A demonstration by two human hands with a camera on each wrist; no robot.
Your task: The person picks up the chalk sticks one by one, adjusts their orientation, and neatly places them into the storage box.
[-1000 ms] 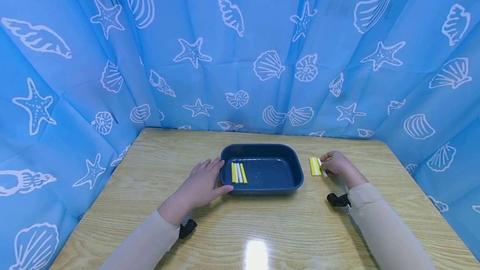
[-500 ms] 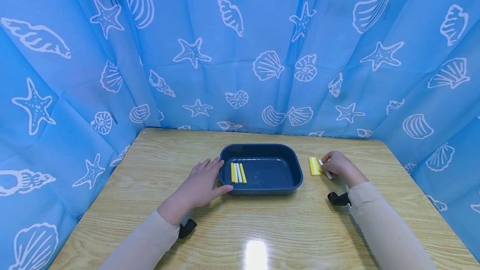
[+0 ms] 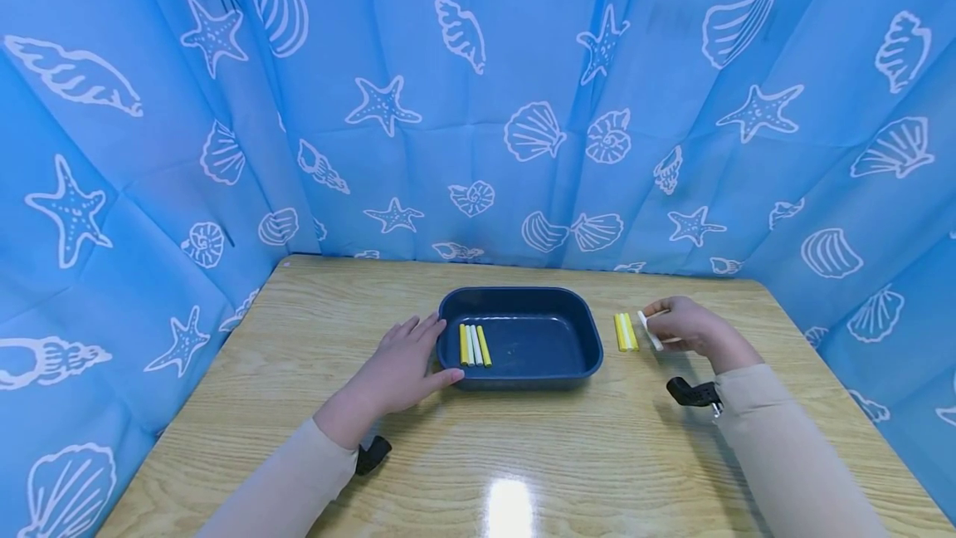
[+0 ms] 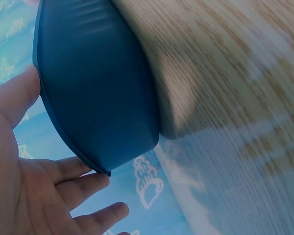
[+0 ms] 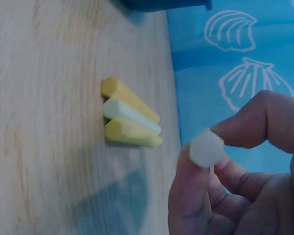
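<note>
In the head view a white chalk stick (image 3: pixel 651 331) is pinched between the thumb and fingers of my right hand (image 3: pixel 690 328). Its pale end (image 5: pixel 207 148) faces the right wrist camera. To the left of that hand, two yellow chalk sticks and a white one (image 5: pixel 130 117) lie side by side on the table. My left hand (image 3: pixel 399 365) spreads over the left end of a dark blue tray (image 3: pixel 523 383), its thumb and fingers touching the rim. Several yellow and white chalk sticks (image 3: pixel 475 345) lie in a row inside the tray's left part.
The wooden table (image 3: pixel 568 455) bears the tray near its middle, towards the back. A blue curtain (image 3: pixel 463 106) with shell and starfish prints hangs behind and at both sides. Black wrist mounts (image 3: pixel 693 393) show at both cuffs.
My right hand has drawn the white chalk stick away from the row beside the tray, moving slightly right and raising it. The left hand and tray have stayed put.
</note>
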